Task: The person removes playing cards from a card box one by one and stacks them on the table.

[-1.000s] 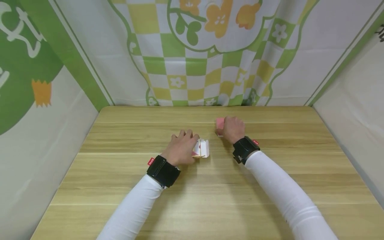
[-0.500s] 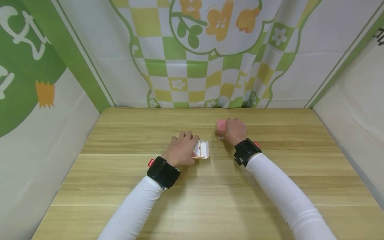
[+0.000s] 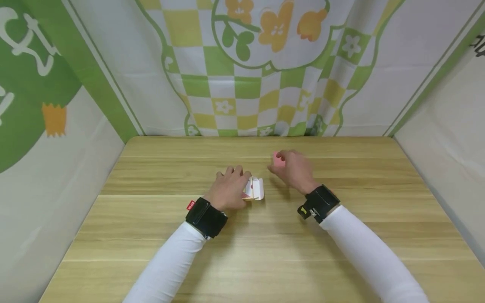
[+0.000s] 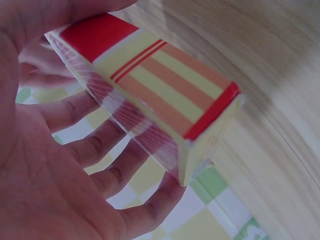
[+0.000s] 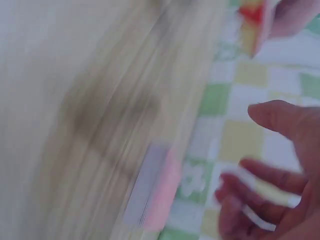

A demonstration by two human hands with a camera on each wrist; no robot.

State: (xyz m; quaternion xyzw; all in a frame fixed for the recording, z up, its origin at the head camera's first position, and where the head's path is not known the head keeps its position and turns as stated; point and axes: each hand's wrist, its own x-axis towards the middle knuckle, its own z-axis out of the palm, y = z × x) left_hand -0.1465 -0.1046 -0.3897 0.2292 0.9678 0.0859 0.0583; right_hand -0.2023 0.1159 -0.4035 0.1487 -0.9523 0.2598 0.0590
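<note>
My left hand (image 3: pixel 227 190) grips a small red-and-white card box (image 3: pixel 257 188), its thumb along one side and its fingers on the other. The box's white flap stands open towards the right. In the left wrist view the box (image 4: pixel 165 80) shows red bands and striped sides, with fingertips against its edge. To the right, a small pink-topped stack of cards (image 3: pixel 278 159) rests on the table. My right hand (image 3: pixel 297 171) is beside it, partly covering it in the head view. The right wrist view shows the fingers loosely bent, apart from the stack (image 5: pixel 161 192).
The wooden table (image 3: pixel 242 261) reaches back to a green-and-yellow checked cloth (image 3: pixel 235 105) at its far edge. Cloth walls stand at the left and right. Each wrist wears a black strap (image 3: pixel 206 217) over a white sleeve.
The right hand has let go of the pink-topped stack; its fingers have loosened and its wrist has shifted slightly right and nearer. The left hand and the box have stayed in place.
</note>
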